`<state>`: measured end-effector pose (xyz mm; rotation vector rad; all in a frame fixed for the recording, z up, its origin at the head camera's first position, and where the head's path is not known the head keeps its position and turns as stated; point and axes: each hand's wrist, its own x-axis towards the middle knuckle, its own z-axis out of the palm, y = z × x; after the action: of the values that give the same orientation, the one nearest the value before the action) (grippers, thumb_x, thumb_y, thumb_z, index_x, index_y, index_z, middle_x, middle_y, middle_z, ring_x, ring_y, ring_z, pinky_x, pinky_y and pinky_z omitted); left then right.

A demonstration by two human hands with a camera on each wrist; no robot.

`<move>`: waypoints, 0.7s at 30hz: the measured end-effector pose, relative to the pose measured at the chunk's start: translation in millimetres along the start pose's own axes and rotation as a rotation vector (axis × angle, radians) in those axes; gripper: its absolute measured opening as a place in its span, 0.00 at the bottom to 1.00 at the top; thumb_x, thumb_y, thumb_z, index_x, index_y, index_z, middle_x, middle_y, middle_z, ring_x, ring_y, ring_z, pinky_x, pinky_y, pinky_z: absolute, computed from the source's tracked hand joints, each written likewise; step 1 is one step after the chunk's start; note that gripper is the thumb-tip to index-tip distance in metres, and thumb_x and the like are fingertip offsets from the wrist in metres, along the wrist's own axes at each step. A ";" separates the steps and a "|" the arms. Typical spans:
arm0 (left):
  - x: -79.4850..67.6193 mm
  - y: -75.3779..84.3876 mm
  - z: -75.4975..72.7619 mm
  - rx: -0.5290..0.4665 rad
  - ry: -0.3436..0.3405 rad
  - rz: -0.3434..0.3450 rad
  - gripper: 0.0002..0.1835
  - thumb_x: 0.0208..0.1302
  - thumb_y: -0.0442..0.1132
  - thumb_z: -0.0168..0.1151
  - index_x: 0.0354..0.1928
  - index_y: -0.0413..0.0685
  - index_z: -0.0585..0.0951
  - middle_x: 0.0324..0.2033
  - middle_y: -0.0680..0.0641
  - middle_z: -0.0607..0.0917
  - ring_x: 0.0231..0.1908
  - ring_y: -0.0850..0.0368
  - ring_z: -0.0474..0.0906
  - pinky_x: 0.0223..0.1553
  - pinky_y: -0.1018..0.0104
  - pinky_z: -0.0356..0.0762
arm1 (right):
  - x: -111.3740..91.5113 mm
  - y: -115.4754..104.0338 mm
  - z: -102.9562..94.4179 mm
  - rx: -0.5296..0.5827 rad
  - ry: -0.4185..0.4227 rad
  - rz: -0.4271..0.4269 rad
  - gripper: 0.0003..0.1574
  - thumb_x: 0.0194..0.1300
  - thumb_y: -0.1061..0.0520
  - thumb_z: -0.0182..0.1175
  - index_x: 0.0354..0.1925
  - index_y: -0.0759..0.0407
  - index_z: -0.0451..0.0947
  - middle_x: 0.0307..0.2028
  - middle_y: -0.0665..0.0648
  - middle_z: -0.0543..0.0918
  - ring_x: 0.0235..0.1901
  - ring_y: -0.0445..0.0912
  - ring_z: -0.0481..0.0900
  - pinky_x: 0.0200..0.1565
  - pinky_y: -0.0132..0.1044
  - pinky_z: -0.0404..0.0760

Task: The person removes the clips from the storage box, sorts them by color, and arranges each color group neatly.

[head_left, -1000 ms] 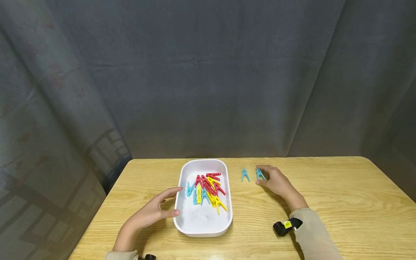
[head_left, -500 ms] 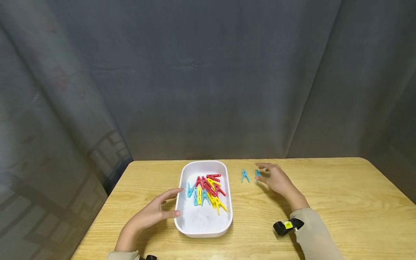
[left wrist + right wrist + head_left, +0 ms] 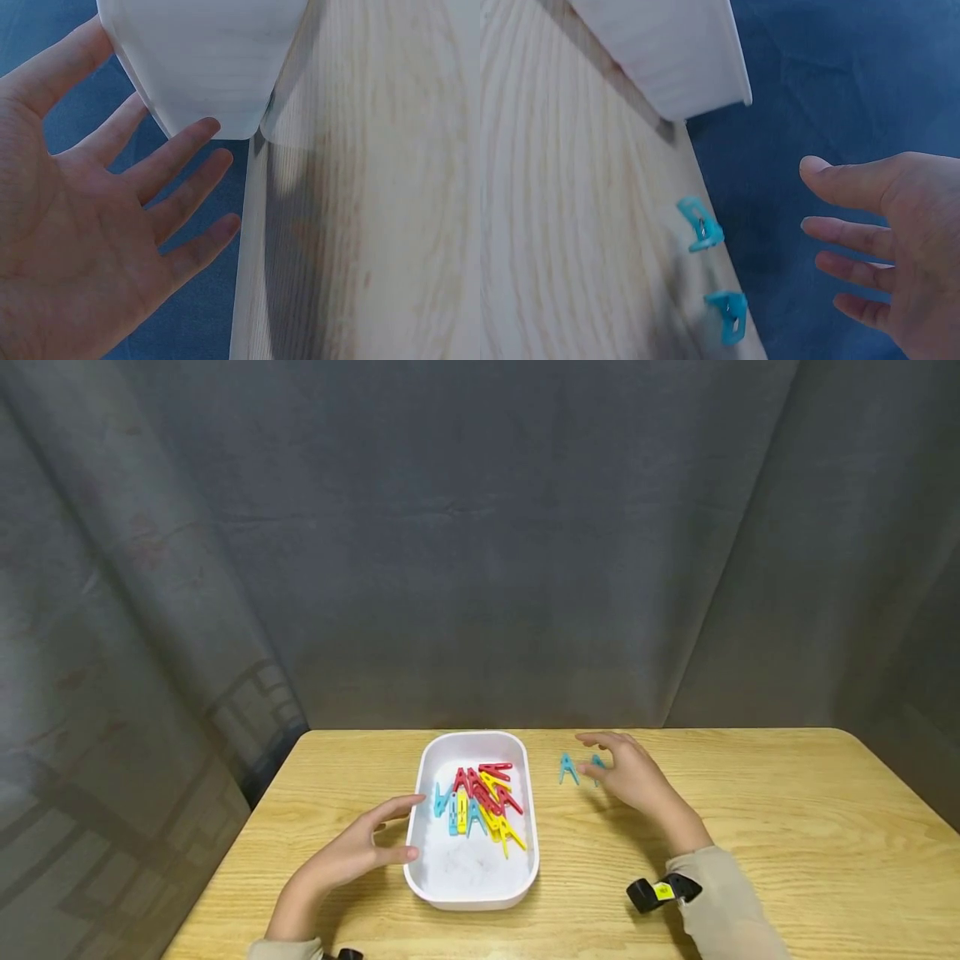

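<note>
My left hand (image 3: 352, 847) rests at the left rim of the white tray (image 3: 468, 885), its fingers spread and touching the side. In the left wrist view the fingers are straight against the tray's wall (image 3: 202, 67). My right hand (image 3: 630, 772) hovers above the table near two blue clothespins, with nothing between its fingers. One blue clothespin (image 3: 567, 768) stands at the left; the other blue clothespin (image 3: 597, 762) is partly hidden behind the hand. Both show in the right wrist view, a blue clothespin (image 3: 702, 225) nearer the tray and a second one (image 3: 732, 315).
Inside the tray lie several clothespins: red (image 3: 495, 768), yellow (image 3: 462, 814) and blue (image 3: 439, 800). The wooden table (image 3: 787, 835) extends to the right. A dark grey curtain (image 3: 480, 568) hangs behind its far edge.
My right hand has let go of the right-hand blue clothespin, lifted off and shifted left towards the other one. The left hand has stayed at the tray.
</note>
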<state>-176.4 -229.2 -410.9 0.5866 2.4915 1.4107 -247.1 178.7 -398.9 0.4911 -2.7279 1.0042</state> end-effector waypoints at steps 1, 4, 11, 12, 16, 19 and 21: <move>-0.1 -0.1 0.0 -0.001 -0.001 -0.002 0.36 0.62 0.42 0.70 0.71 0.46 0.68 0.68 0.41 0.70 0.67 0.34 0.62 0.64 0.29 0.53 | 0.0 -1.8 0.8 -0.002 0.008 -0.010 0.29 0.63 0.58 0.69 0.62 0.61 0.76 0.57 0.62 0.80 0.61 0.63 0.70 0.60 0.63 0.68; -0.3 -0.1 -0.2 -0.001 -0.002 -0.005 0.36 0.62 0.42 0.70 0.71 0.46 0.68 0.68 0.41 0.70 0.68 0.34 0.61 0.64 0.29 0.53 | 0.1 -8.3 2.7 -0.008 0.023 -0.036 0.28 0.62 0.59 0.70 0.60 0.61 0.78 0.57 0.62 0.80 0.61 0.62 0.71 0.60 0.62 0.68; 0.1 0.2 -0.3 -0.002 0.000 -0.005 0.36 0.62 0.42 0.70 0.70 0.46 0.68 0.68 0.42 0.70 0.68 0.34 0.61 0.64 0.29 0.53 | -1.1 -25.2 4.1 -0.026 0.025 -0.072 0.27 0.60 0.58 0.71 0.58 0.59 0.79 0.57 0.60 0.80 0.61 0.60 0.71 0.60 0.61 0.69; 0.2 0.2 -0.3 -0.002 0.000 -0.004 0.36 0.62 0.42 0.70 0.70 0.46 0.68 0.68 0.42 0.70 0.68 0.34 0.61 0.64 0.29 0.53 | -1.5 -28.0 4.3 -0.027 0.026 -0.071 0.27 0.60 0.58 0.71 0.58 0.59 0.80 0.57 0.60 0.80 0.61 0.60 0.71 0.60 0.61 0.68; 0.2 -0.1 0.1 0.000 0.001 0.002 0.36 0.62 0.42 0.70 0.70 0.46 0.69 0.68 0.42 0.70 0.68 0.34 0.62 0.64 0.29 0.53 | -3.4 -38.5 5.9 -0.046 0.030 -0.082 0.26 0.60 0.57 0.72 0.57 0.57 0.81 0.56 0.59 0.81 0.60 0.59 0.72 0.60 0.61 0.68; 0.1 -0.2 0.3 0.001 0.001 0.003 0.36 0.62 0.42 0.70 0.70 0.46 0.69 0.68 0.41 0.70 0.67 0.34 0.62 0.64 0.29 0.54 | -4.6 -45.4 8.9 -0.061 0.029 -0.105 0.26 0.60 0.57 0.72 0.57 0.56 0.81 0.55 0.58 0.82 0.59 0.58 0.73 0.60 0.60 0.69; 0.3 -0.2 0.3 0.001 0.002 0.004 0.36 0.62 0.42 0.70 0.70 0.46 0.69 0.68 0.41 0.70 0.67 0.34 0.62 0.64 0.29 0.54 | -5.2 -49.6 11.9 -0.065 0.025 -0.125 0.26 0.59 0.57 0.72 0.56 0.56 0.81 0.55 0.57 0.82 0.59 0.57 0.74 0.60 0.59 0.69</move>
<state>-176.6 -228.9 -411.3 0.5916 2.4933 1.4126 -224.7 136.7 -380.0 0.6249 -2.6601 0.8825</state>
